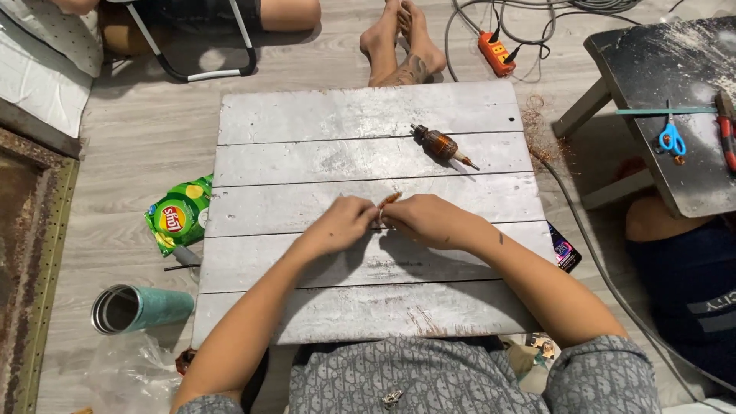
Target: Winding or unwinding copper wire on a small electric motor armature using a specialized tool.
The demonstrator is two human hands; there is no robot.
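Pinching a thin copper-coloured piece between them, left hand and right hand should stay braced on the tabletop.

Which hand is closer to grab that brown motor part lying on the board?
Probably the right hand: the brown motor part lies just beyond it, while the left hand sits farther off. Both hands pinch a small copper piece.
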